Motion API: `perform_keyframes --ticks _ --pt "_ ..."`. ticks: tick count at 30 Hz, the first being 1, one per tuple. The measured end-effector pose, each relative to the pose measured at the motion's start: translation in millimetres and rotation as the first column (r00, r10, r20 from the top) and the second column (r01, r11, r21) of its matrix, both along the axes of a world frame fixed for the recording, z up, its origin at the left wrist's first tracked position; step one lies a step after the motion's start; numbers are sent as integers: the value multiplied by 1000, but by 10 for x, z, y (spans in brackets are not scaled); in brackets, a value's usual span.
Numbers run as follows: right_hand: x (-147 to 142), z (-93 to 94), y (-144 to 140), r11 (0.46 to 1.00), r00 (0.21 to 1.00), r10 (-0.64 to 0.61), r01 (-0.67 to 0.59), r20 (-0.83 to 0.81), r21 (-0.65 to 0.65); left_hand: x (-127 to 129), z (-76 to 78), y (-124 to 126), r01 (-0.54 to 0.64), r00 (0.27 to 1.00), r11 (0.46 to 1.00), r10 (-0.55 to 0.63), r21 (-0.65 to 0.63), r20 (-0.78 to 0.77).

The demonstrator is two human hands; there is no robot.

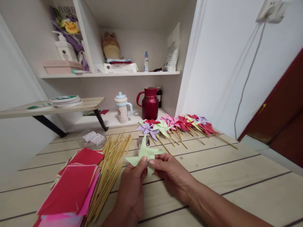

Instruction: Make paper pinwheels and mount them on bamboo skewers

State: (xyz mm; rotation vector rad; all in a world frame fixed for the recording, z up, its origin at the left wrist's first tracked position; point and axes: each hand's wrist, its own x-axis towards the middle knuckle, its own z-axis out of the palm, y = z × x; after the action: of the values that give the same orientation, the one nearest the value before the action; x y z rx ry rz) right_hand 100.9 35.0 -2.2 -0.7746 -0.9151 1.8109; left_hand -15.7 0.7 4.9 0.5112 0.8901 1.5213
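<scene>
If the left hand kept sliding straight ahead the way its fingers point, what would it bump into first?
Beyond the green paper piece that the left hand pinches, probably the small metal clip-like object just behind it, then the purple pinwheel. Depth is hard to judge here.

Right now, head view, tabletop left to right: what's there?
Stack of coloured paper → bundle of wooden sticks → left hand → green paper pinwheel → right hand → row of finished pinwheels, further back.
</scene>
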Motion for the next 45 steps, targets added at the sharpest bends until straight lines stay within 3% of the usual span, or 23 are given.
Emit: perform_keyframes --ticks 5,15,22,30,37,45 --pt "-9 15 -6 1000 999 -11 10 -53 -8 20 49 -3 6 1000 1000 -6 -13 -24" --pt "-27 -47 19 997 997 -73 72 -40 -10 13 -20 6 -31 998 999 29 -35 -56" --pt "-7 27 35 998 996 -33 29 -86 -54 48 36 -7 150 988 983 -152 105 19" --pt "18 23 71 991 992 -89 79 -88 -106 50 91 -13 141 990 983 -137 115 -39" --pt "15 40 37 994 992 -74 65 -98 -93 -9 -57 15 34 979 999 -35 -8 -199" --pt "15 35 37 997 995 -53 48 -83 -59 27 28 10 60 988 998 -55 30 -146"
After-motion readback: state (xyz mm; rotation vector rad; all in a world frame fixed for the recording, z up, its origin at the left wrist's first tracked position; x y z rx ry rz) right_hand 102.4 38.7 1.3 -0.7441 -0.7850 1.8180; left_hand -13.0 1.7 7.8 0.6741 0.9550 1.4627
